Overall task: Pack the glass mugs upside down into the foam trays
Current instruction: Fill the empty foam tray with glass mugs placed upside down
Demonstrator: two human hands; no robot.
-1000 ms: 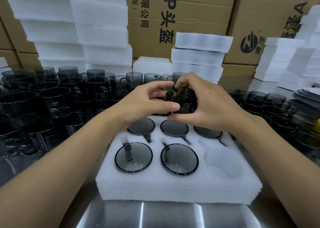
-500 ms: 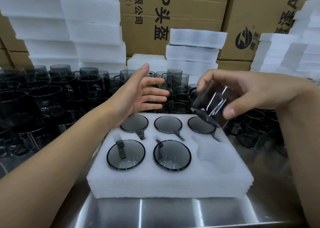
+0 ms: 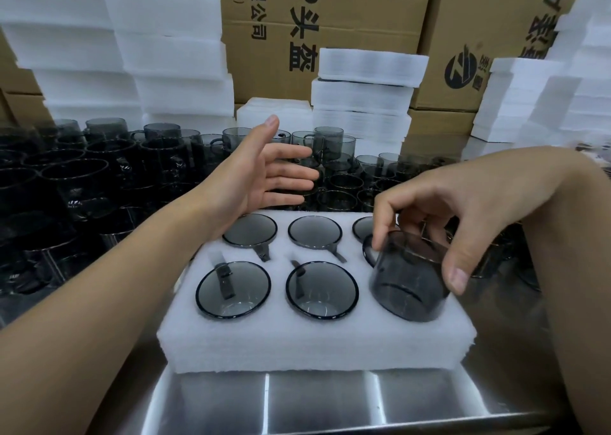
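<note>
A white foam tray [image 3: 314, 342] lies on the steel table in front of me. Several smoky glass mugs sit upside down in its pockets, among them the front-left mug [image 3: 233, 290] and the front-middle mug [image 3: 322, 290]. My right hand [image 3: 463, 216] grips another smoky mug [image 3: 408, 286] from above, upside down and slightly tilted, at the tray's front-right pocket. My left hand [image 3: 264, 173] hovers open above the tray's back-left corner, fingers spread toward the right, holding nothing.
Many upright smoky mugs [image 3: 99, 183] crowd the table on the left and behind the tray. Stacks of white foam trays [image 3: 363, 94] and cardboard boxes [image 3: 314, 21] stand at the back. The steel table edge [image 3: 314, 401] runs along the front.
Both hands held the mug together above the tray; my left hand let go and opened. My right hand turned the mug over and lowered it to the front-right pocket.
</note>
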